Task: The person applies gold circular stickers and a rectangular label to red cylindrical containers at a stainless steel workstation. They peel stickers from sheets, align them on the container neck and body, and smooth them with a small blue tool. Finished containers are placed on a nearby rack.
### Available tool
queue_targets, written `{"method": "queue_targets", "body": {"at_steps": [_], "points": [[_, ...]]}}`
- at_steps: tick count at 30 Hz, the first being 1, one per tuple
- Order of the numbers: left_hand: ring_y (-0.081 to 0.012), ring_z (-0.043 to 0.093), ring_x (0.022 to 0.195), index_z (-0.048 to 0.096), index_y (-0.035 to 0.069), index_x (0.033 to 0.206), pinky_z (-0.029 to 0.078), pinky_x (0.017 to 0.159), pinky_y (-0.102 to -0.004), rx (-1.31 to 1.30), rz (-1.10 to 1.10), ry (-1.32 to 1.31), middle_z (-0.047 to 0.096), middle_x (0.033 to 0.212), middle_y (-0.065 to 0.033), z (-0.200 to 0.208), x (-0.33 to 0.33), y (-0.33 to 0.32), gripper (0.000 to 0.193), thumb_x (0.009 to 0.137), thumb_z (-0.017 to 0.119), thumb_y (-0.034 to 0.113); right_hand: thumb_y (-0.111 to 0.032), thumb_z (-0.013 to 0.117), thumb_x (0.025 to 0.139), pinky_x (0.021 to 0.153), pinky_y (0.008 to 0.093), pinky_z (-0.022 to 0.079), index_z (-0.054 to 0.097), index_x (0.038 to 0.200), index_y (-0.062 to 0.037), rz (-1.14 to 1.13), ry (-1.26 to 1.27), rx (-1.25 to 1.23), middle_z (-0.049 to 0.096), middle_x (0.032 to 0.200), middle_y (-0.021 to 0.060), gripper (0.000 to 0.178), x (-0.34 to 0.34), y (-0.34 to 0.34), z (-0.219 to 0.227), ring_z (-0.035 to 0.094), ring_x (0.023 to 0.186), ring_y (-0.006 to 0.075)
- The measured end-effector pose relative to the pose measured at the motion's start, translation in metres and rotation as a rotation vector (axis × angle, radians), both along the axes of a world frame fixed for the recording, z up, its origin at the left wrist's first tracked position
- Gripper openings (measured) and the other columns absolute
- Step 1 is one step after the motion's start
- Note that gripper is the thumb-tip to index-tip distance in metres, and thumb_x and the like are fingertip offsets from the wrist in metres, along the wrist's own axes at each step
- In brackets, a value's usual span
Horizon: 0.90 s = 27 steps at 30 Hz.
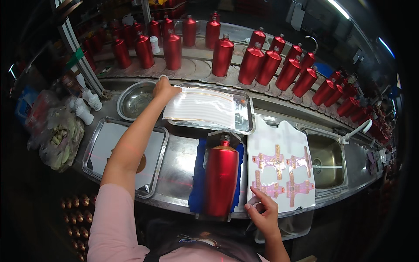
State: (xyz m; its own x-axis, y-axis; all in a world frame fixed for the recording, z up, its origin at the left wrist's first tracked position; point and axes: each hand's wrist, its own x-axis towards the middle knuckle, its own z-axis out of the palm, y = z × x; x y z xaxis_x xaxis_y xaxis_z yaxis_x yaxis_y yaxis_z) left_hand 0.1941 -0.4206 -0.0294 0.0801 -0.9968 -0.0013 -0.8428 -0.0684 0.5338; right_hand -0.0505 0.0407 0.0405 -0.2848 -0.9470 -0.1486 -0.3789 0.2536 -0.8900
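Note:
My left hand [165, 90] reaches out between a steel bowl [126, 105] and a tray. Its fingers are bent around a small whitish bit I cannot make out, and the thumb is by the corner of a striped white sheet [200, 107]. That sheet lies over the steel tray [249, 114]. My right hand [264, 210] is loosely curled, fingers apart, at the lower left edge of a white sheet with pink and gold decals [275, 188]. Between my arms, a red bottle [221, 179] rests in a holder with blue cloth [197, 185] beside it.
Beyond the bench, a curved conveyor [192, 65] carries several red bottles [222, 54]. A second steel tray [162, 150] lies beneath my left forearm. Right of the decals are a sink [325, 161] and white tap [355, 131]. Plastic bags [61, 139] and white bottles [83, 111] stand far left.

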Motion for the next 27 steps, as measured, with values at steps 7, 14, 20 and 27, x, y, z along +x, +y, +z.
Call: {"method": "queue_targets", "body": {"at_steps": [7, 14, 20, 27], "points": [[-0.0364, 0.065, 0.12, 0.06, 0.002, 0.122, 0.053, 0.1, -0.043, 0.027, 0.003, -0.005, 0.067, 0.126, -0.0224, -0.009, 0.001, -0.017, 0.053, 0.074, 0.079, 0.015, -0.005, 0.076, 0.082, 0.051, 0.0235, 0.033, 0.064, 0.134, -0.0016, -0.008, 0.041, -0.04, 0.067, 0.081, 0.0015, 0.054, 0.0, -0.001, -0.005, 0.04, 0.054, 0.0051], [-0.0392, 0.067, 0.112, 0.061, 0.007, 0.123, 0.054, 0.092, -0.0481, -0.126, -0.082, -0.188, 0.07, 0.117, -0.0236, 0.018, -0.002, 0.007, 0.04, 0.083, 0.063, 0.004, -0.005, 0.076, 0.081, 0.051, 0.0242, 0.033, 0.064, 0.133, -0.0024, 0.006, 0.066, -0.095, 0.066, 0.08, 0.002, 0.054, -0.003, -0.001, -0.002, 0.04, 0.053, 0.006], [-0.0388, 0.069, 0.103, 0.068, 0.011, 0.116, 0.055, 0.084, -0.0485, -0.357, -0.273, -0.143, 0.073, 0.102, -0.0198, 0.065, -0.04, 0.041, 0.04, 0.078, 0.062, 0.001, 0.0, 0.071, 0.084, 0.053, 0.0185, 0.034, 0.065, 0.133, -0.0034, -0.063, 0.057, -0.191, 0.064, 0.089, 0.0, 0.05, -0.014, -0.009, 0.011, 0.043, 0.058, 0.0008], [-0.0127, 0.066, 0.073, 0.065, 0.004, 0.124, 0.051, 0.066, -0.0288, -0.349, -0.994, 0.453, 0.067, 0.076, -0.0083, 0.153, -0.132, 0.16, 0.047, 0.078, 0.07, 0.0, 0.001, 0.066, 0.083, 0.056, 0.0142, 0.037, 0.054, 0.145, -0.0052, -0.075, -0.025, -0.469, 0.066, 0.119, 0.0058, 0.064, -0.031, -0.1, 0.061, 0.044, 0.062, -0.0024]]}}
